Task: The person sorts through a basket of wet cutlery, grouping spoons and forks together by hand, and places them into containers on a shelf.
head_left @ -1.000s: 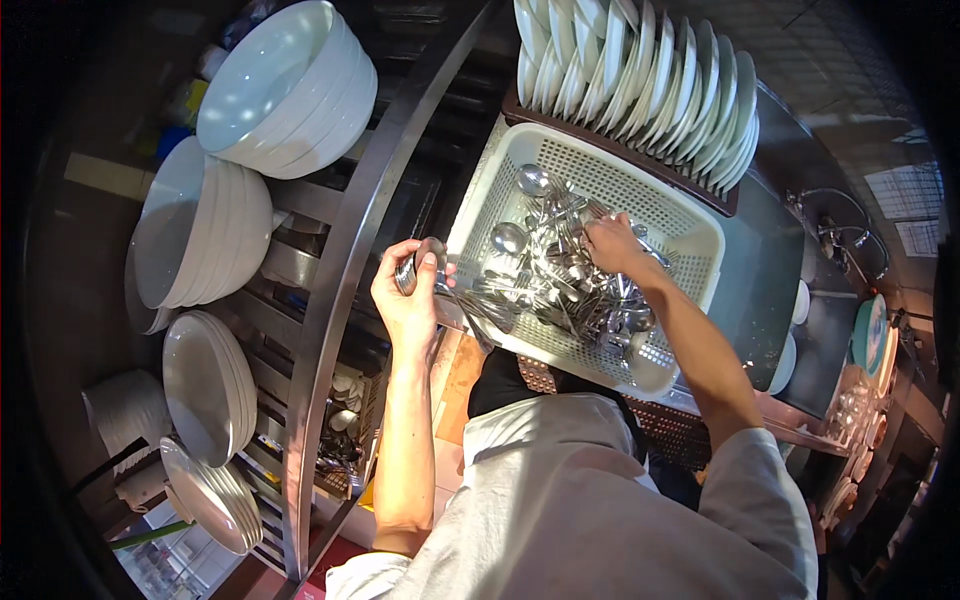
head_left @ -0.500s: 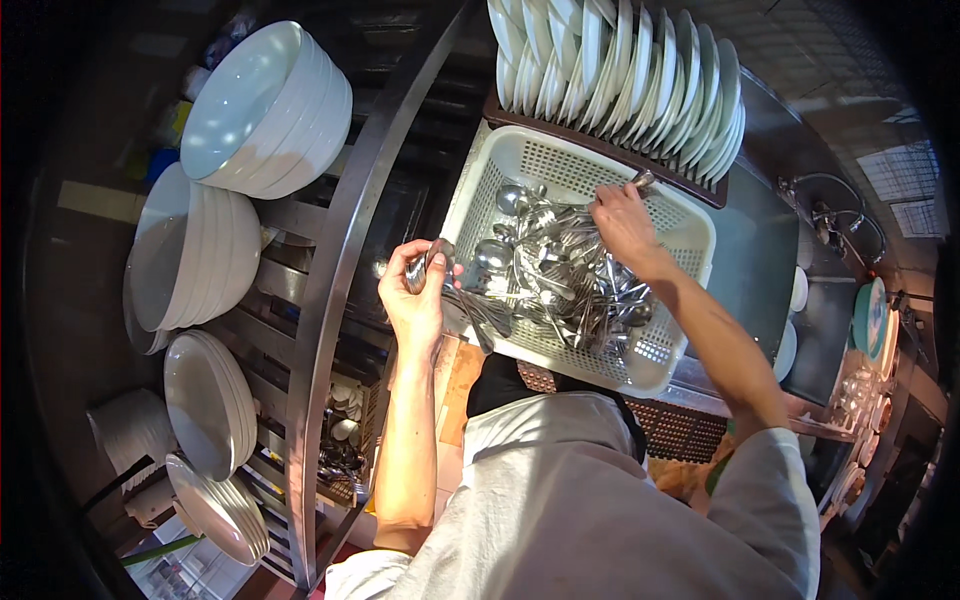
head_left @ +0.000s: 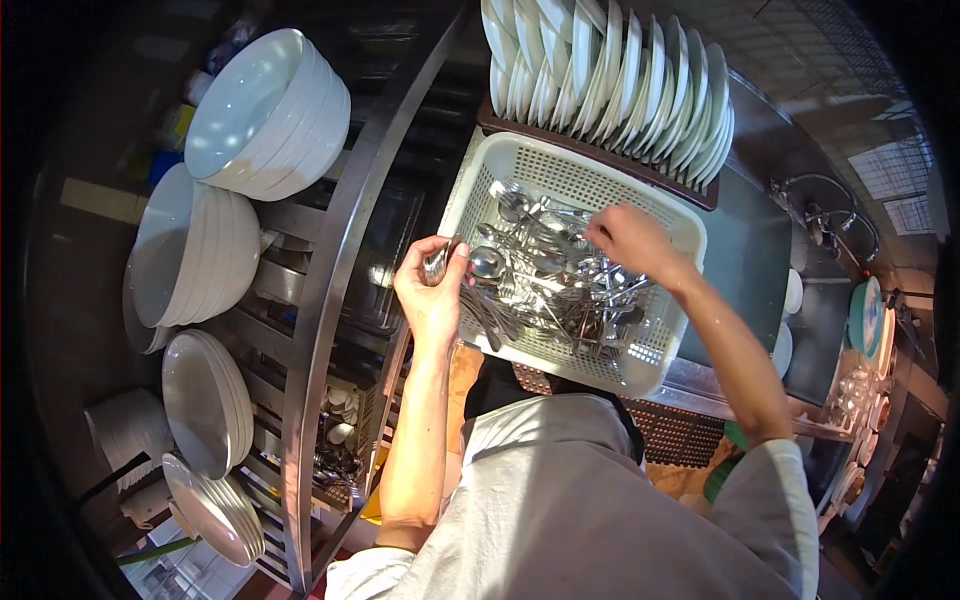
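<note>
A white perforated plastic basket [head_left: 686,215] in front of me holds a loose heap of metal cutlery [head_left: 555,265], with spoons and forks among it. At the basket's left side my left hand [head_left: 428,290] is closed around a bunch of spoons [head_left: 437,262]. Their bowls show between thumb and fingers, and the handles fan out below toward the basket's near left corner. Over the right part of the heap, my right hand [head_left: 635,240] is curled with its fingertips at the cutlery. What those fingers hold, if anything, is hidden.
Behind the basket, white plates [head_left: 620,90] stand upright in a brown rack [head_left: 600,150]. A slatted metal shelf [head_left: 335,230] on the left bears stacked bowls [head_left: 270,120] and oval plates [head_left: 205,400]. A sink [head_left: 745,260] and a faucet [head_left: 820,215] are at right.
My right hand has come down from the basket's far right side to the heap; the metal piece seen in it before no longer shows. My left hand with the spoons has shifted slightly right.
</note>
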The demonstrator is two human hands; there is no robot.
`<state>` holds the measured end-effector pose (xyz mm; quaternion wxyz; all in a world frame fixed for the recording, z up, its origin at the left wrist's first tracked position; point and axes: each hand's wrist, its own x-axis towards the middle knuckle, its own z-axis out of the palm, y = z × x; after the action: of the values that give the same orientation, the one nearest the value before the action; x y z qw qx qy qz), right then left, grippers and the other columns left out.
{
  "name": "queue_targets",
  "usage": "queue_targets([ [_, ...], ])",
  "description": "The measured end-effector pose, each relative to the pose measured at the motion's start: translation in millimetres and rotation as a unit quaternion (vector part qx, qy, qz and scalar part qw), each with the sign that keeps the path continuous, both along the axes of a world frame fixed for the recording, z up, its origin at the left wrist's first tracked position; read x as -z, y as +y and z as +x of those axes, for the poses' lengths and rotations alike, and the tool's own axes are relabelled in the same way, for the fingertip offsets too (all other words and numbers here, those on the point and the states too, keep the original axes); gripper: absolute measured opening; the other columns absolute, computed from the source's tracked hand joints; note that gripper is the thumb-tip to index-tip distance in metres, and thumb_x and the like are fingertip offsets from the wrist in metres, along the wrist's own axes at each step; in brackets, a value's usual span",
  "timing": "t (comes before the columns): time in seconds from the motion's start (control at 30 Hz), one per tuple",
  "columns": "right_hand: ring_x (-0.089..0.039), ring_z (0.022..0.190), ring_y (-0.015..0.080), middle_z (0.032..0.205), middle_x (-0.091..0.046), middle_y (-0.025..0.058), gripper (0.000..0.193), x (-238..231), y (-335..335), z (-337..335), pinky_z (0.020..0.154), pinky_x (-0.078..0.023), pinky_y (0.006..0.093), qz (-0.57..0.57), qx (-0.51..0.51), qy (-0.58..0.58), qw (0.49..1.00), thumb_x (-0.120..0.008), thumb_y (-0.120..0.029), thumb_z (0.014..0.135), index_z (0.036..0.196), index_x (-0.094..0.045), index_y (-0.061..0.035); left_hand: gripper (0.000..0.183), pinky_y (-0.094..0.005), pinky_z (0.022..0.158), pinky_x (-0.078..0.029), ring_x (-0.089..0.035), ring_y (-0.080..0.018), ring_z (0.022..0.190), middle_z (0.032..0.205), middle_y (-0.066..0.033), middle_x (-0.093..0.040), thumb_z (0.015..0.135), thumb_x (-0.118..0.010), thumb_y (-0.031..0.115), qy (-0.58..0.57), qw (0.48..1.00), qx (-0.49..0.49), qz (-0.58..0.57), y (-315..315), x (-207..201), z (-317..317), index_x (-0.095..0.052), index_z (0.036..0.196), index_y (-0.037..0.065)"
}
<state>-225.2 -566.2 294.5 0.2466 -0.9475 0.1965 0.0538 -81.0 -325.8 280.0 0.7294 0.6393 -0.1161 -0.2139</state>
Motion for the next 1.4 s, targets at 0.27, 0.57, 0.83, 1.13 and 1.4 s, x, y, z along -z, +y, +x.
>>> queue_targets([
  [0.27,-0.063,0.066,0.0364,0.069,-0.062,0.0196,0.016,30.2,61.3,-44.4,0.061,-0.047,0.0425,0.123,0.172,-0.138,0.967,-0.063,-0.017,0.089,0.085,-0.066,-0.0018,0.034,-0.0223,0.06,-0.051,-0.058,-0.0089,0.069,0.089,-0.0045,-0.061,0.077,-0.08,0.002,0.018,0.997,0.015,0.073,-21.4,1.9,-15.1,-0.058,0.103,0.0],
  [0.57,-0.055,0.05,0.013,0.06,-0.06,0.0104,0.015,26.1,111.5,-31.3,0.048,-0.043,0.0311,0.34,0.246,-0.284,0.862,-0.062,-0.01,0.092,0.089,-0.064,0.0039,0.031,-0.0235,0.075,-0.048,-0.058,-0.0094,0.082,0.091,-0.0032,-0.062,0.077,-0.079,0.001,-0.033,0.993,0.056,0.1,-41.1,-1.5,-40.4,-0.059,0.101,0.001],
  [0.83,-0.062,0.086,0.0232,0.092,-0.063,0.0107,0.017,90.3,66.0,-80.0,0.075,-0.05,0.0348,-0.117,0.168,-0.233,0.951,-0.065,-0.004,0.084,0.1,-0.063,-0.0003,0.019,-0.0229,0.078,-0.05,-0.062,-0.0097,0.083,0.093,-0.0053,-0.068,0.089,-0.067,0.002,-0.02,1.0,0.011,0.004,-17.4,-0.4,-17.9,-0.059,0.105,0.001],
  [1.13,-0.058,0.11,0.0324,0.119,-0.061,0.0132,0.036,139.6,35.4,7.0,0.093,-0.047,0.0447,-0.032,-0.169,-0.075,0.982,-0.061,0.002,0.077,0.111,-0.064,-0.0094,0.018,-0.0238,0.064,-0.05,-0.053,-0.0056,0.069,0.081,0.001,-0.06,0.093,-0.067,0.017,-0.026,0.999,-0.033,0.03,1.1,3.7,-7.0,-0.06,0.102,0.002],
  [1.4,-0.067,0.085,0.0316,0.085,-0.067,0.0092,0.011,135.8,1.3,30.5,0.074,-0.053,0.043,-0.163,-0.266,0.038,0.949,-0.059,-0.012,0.081,0.085,-0.069,-0.0136,0.016,-0.0264,0.063,-0.054,-0.058,-0.0075,0.068,0.081,-0.0015,-0.063,0.093,-0.067,0.015,0.032,0.998,-0.049,0.018,12.9,9.8,-7.6,-0.06,0.1,0.002],
])
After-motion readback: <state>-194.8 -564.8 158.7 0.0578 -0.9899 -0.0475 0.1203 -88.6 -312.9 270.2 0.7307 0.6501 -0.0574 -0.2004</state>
